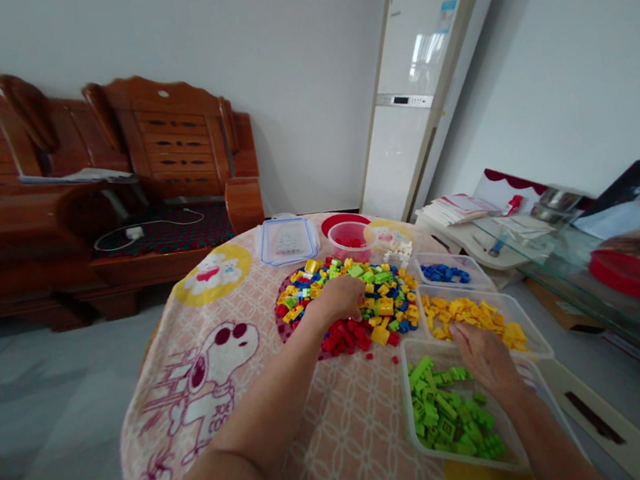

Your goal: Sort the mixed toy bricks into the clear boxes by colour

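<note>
Mid-frame, the left hand (pixel 341 298) digs in the brick pile (pixel 385 296), grip unclear; the right hand (pixel 485 359) rests open on the lower-right tray (pixel 408 407). One brick needs pinching.

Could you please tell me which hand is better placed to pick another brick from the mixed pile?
Probably the left: the left hand rests on the mixed pile, while the right hand sits apart at the green-brick tray.

left hand (pixel 341 298): fingertips buried in brick pile (pixel 392 297) | right hand (pixel 485 359): palm side hidden | forearms (pixel 274 415): cropped
</note>
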